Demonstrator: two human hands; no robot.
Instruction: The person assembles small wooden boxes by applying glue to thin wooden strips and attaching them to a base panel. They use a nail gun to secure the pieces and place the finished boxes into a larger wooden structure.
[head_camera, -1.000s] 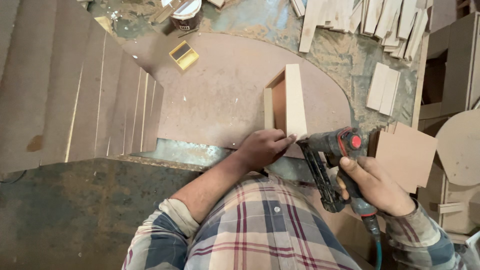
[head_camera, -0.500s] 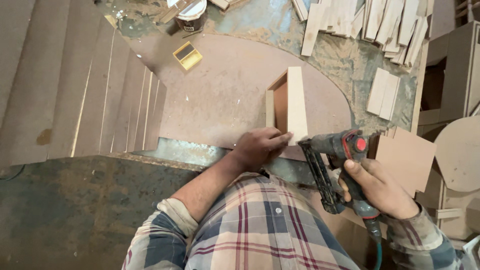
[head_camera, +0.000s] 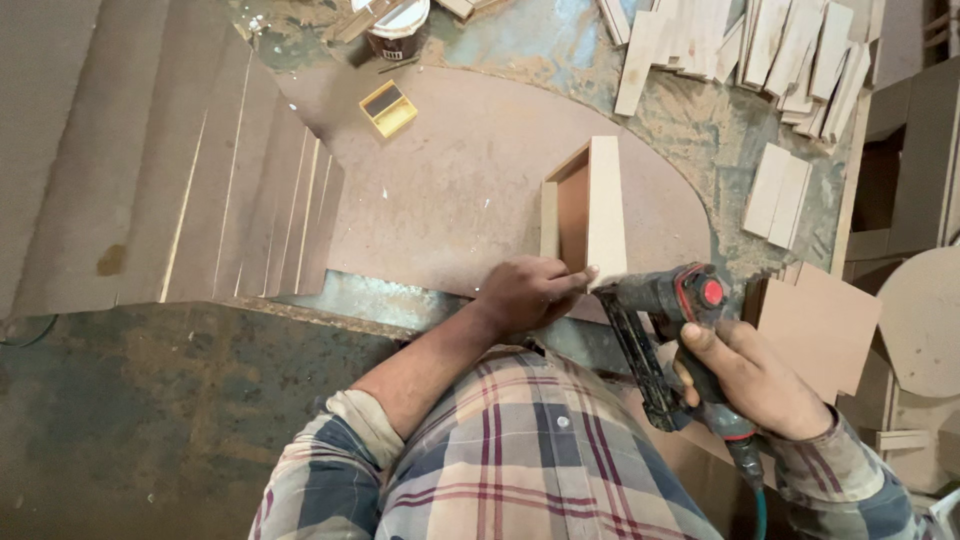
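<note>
Left hand (head_camera: 525, 295) pins the small box frame (head_camera: 585, 210), right hand (head_camera: 755, 375) grips the nail gun (head_camera: 665, 320); fingers that near its nose could catch a stray nail.

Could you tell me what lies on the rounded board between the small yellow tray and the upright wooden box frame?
Nothing: in the head view, the rounded board is bare between the yellow tray and the box frame.

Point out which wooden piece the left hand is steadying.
The open box frame standing on edge on the board, touched by the left hand; the other pieces lie flat, untouched.
</note>
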